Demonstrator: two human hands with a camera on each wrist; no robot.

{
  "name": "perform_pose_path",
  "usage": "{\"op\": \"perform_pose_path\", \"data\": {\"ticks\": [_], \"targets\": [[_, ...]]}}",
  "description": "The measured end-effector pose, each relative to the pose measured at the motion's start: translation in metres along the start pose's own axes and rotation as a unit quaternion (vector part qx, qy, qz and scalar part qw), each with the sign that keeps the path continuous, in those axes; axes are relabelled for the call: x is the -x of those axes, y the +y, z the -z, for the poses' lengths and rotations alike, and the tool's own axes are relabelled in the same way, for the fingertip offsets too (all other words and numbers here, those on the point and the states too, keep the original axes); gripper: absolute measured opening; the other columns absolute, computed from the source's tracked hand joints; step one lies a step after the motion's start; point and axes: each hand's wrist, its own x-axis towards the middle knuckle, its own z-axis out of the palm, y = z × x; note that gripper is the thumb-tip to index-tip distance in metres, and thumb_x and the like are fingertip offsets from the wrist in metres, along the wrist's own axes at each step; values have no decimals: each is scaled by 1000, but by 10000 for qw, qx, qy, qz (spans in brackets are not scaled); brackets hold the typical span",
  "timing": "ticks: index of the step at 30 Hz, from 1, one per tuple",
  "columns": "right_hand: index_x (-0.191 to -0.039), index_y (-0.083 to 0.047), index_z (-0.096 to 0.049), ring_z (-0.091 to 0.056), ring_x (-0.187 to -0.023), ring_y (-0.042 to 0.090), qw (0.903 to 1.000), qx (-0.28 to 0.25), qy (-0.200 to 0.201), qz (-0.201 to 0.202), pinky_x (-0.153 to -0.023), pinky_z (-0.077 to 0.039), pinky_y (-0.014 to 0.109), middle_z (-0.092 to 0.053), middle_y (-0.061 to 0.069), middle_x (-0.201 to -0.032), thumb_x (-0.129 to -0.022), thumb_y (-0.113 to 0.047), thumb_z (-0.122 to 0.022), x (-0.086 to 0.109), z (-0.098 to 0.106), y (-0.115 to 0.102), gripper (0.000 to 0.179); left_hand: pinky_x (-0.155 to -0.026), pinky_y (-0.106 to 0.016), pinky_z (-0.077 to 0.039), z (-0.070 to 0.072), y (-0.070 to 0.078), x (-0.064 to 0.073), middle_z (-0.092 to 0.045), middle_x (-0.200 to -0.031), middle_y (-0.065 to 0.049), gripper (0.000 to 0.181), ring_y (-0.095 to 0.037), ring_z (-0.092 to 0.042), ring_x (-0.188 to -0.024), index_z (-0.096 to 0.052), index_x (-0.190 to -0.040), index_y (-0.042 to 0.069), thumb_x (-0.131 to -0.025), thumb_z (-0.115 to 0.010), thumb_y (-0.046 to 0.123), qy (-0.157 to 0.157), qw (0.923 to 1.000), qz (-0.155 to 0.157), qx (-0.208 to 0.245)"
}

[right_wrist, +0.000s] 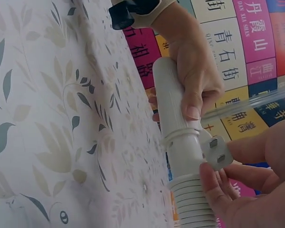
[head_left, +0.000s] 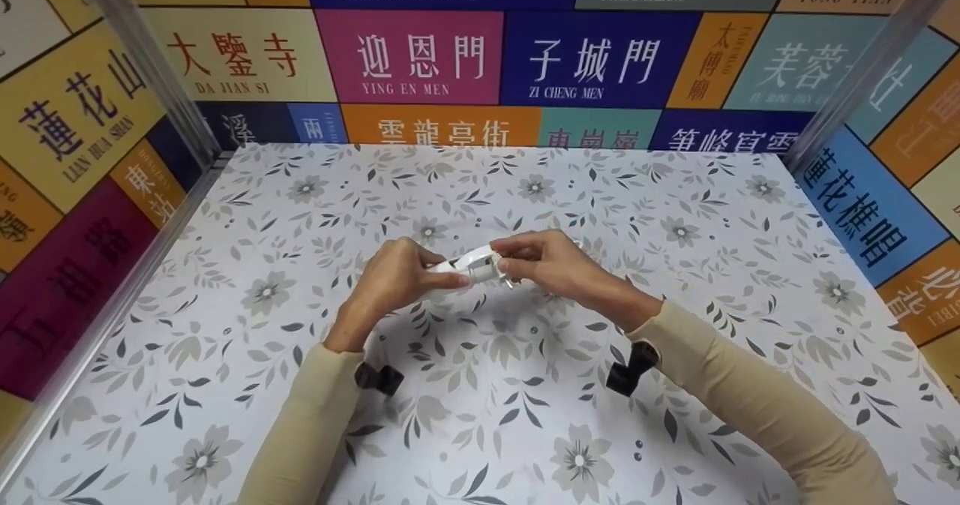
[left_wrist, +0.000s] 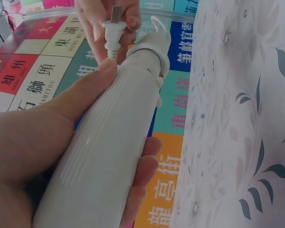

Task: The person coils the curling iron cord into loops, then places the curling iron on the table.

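My left hand (head_left: 394, 272) grips the smooth handle of a white handheld electric appliance (left_wrist: 102, 152), thumb laid along its top and fingers wrapped underneath. Past a raised collar, the right wrist view shows a narrower smooth barrel and then a ribbed section (right_wrist: 194, 202). With thumb and fingertips, my right hand (head_left: 555, 265) pinches a white two-prong plug (right_wrist: 217, 153) beside the barrel. The plug's metal prongs (left_wrist: 116, 14) point away from its cord end. In the head view the appliance is held over the table, partly hidden by both hands.
A white table (head_left: 480, 445) with a grey floral pattern lies under the hands. Colourful panels (head_left: 409, 58) with Chinese lettering stand behind and at both sides, with clear edge strips at the corners. Black camera mounts (head_left: 631, 370) sit on both wrists.
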Motion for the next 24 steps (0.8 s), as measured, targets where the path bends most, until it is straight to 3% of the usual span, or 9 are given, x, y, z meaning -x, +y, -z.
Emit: {"op": "perform_pose_path", "data": {"ticks": [6,12,15,19,24], "targets": [[-130,1,-64,-68,-96,20,9975,-128,518,469,-77,-54,19,-69,21,-120,-93,-9,-69,-5,-12,17,38,-53,-26,-38,-6,-4,-4,-73,-74,2,37,-10,-49,-55,-82,-98,17,-75,-86,46,-123,9997,-229,-29],[-127,-2,-67,-68,-104,25,9920,-251,1204,294,-82,-53,19,-70,17,-123,-93,-9,-70,-9,-22,34,35,-62,-26,-45,-16,-11,-12,-75,-85,-2,40,-11,-57,-66,-79,-104,11,-72,-90,34,-711,9934,-830,-348],[-124,-3,-69,-69,-105,25,9898,-288,1379,222,-83,-54,20,-72,15,-121,-92,-10,-71,-8,-23,40,33,-69,-28,-47,-21,-13,-15,-74,-94,-6,46,-15,-61,-75,-74,-112,10,-72,-89,29,-829,9918,-839,-489],[-120,-4,-72,-70,-102,24,9889,-270,1440,234,-81,-54,19,-74,14,-117,-90,-11,-73,-8,-22,46,31,-72,-31,-48,-25,-13,-19,-72,-96,-8,48,-18,-62,-80,-68,-115,10,-73,-87,27,-763,9930,-712,-550],[-123,-5,-71,-70,-99,23,9905,-174,1335,269,-80,-53,19,-73,14,-118,-90,-11,-74,-11,-16,48,33,-72,-35,-50,-30,-17,-26,-73,-95,-7,45,-20,-64,-79,-68,-113,10,-74,-85,25,-499,9938,-823,-563]]}}
